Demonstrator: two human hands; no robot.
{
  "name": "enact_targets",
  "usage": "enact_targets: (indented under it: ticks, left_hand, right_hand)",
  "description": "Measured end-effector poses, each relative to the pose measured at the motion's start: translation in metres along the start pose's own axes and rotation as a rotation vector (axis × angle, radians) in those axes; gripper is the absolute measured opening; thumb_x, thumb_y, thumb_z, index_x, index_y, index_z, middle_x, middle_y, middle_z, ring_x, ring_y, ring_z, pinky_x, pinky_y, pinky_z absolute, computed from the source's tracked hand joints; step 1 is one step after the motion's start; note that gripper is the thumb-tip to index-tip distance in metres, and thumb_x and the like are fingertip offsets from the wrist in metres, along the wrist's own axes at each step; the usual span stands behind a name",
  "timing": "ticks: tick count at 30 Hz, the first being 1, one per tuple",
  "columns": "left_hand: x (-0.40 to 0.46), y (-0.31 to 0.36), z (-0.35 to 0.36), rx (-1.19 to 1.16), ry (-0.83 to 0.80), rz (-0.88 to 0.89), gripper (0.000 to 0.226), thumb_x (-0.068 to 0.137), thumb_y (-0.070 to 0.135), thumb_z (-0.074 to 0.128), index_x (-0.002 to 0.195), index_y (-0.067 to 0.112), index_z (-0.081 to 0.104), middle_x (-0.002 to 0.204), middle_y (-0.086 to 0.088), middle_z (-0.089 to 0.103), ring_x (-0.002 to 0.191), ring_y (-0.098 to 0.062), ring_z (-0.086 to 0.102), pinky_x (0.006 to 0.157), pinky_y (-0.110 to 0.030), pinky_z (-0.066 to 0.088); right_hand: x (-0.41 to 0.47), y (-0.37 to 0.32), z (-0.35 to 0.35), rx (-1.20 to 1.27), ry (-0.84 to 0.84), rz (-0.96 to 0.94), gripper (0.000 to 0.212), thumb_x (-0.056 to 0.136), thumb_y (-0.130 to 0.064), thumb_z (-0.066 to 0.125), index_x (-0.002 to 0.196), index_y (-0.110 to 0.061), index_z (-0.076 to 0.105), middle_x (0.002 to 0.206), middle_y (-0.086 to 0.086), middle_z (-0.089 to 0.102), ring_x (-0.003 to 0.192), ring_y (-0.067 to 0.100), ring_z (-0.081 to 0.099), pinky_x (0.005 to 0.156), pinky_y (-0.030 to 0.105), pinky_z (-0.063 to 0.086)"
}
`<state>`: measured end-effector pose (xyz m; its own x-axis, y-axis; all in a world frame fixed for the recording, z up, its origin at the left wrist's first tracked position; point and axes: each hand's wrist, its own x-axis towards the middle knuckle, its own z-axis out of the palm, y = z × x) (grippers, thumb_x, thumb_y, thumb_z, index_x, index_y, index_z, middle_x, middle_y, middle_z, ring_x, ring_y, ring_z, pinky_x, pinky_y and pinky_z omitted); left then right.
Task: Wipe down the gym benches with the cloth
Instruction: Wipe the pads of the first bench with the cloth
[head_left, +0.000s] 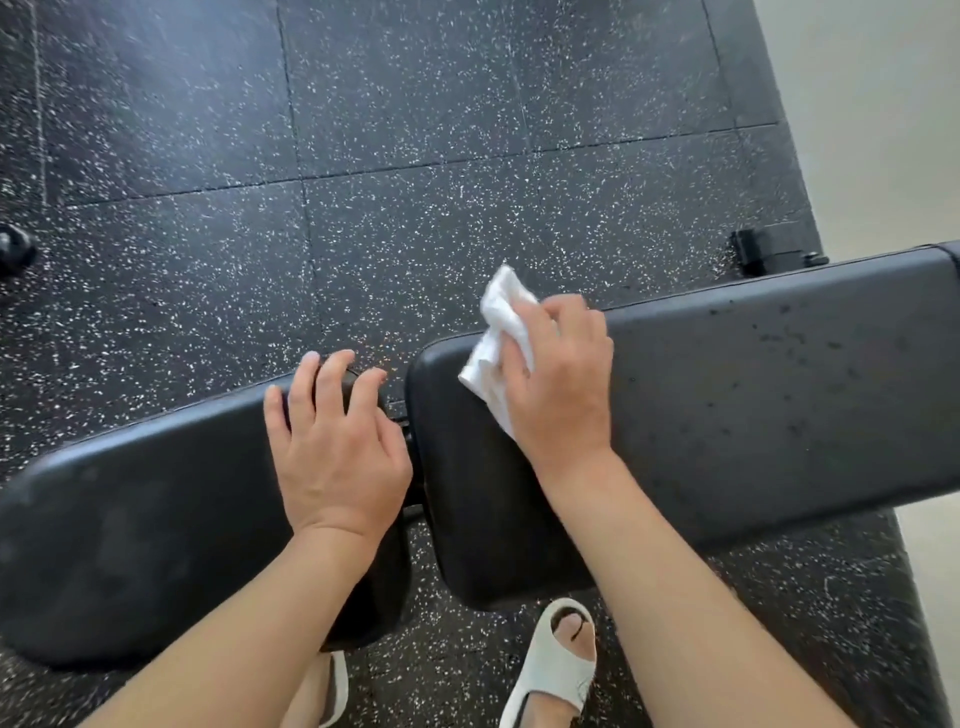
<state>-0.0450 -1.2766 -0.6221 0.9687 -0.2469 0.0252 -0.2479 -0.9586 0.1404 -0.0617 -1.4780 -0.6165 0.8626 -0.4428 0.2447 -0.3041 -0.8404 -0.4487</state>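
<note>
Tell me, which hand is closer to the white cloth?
Right. The right hand presses the white cloth onto one pad; the left hand rests on the neighbouring pad.

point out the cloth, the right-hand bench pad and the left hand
white cloth (500, 332), head view, on the bunched upper fold beside the fingers.
right bench pad (769, 395), head view, on its bare top surface.
left hand (337, 447), head view, on the back of the hand.

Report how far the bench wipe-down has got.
Done: nothing looks clearly finished. In hand: the right hand presses the white cloth on the near end of the long pad, while the left hand rests on the shorter pad. Left: dark specks still dot the long pad's far half, and the cloth has not reached the shorter pad.
</note>
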Motion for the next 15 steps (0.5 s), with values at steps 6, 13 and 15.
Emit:
enact_targets:
  ticks: [6, 13, 15]
  left_hand:
    - [0.000, -0.002, 0.006, 0.007, 0.000, 0.014, 0.044, 0.095, 0.036, 0.046, 0.132, 0.018, 0.062, 0.154, -0.009, 0.051, 0.152, -0.037, 0.035, 0.126, -0.060, 0.018]
    - [0.001, 0.002, 0.000, 0.018, 0.039, 0.011, 0.036, 0.095, 0.027, 0.051, 0.125, 0.020, 0.068, 0.151, -0.009, 0.053, 0.150, -0.037, 0.038, 0.126, -0.059, 0.019]
    - [0.000, 0.000, 0.000, 0.022, 0.039, 0.013, 0.036, 0.094, 0.026, 0.052, 0.125, 0.019, 0.068, 0.150, -0.009, 0.053, 0.149, -0.037, 0.039, 0.126, -0.059, 0.020]
  right_hand:
    - [-0.051, -0.057, 0.008, 0.112, -0.177, -0.238, 0.033, 0.097, -0.036, 0.064, 0.120, -0.013, 0.073, 0.113, 0.007, 0.064, 0.090, 0.030, 0.053, 0.072, 0.045, 0.044]
    - [-0.024, 0.064, -0.041, 0.028, -0.060, -0.045, 0.033, 0.101, -0.022, 0.057, 0.128, -0.012, 0.073, 0.112, 0.011, 0.059, 0.088, 0.037, 0.056, 0.086, 0.042, 0.044]
    - [-0.014, 0.062, -0.035, -0.003, -0.013, 0.024, 0.032, 0.099, -0.021, 0.058, 0.127, -0.010, 0.072, 0.110, 0.012, 0.058, 0.086, 0.037, 0.055, 0.083, 0.043, 0.043]
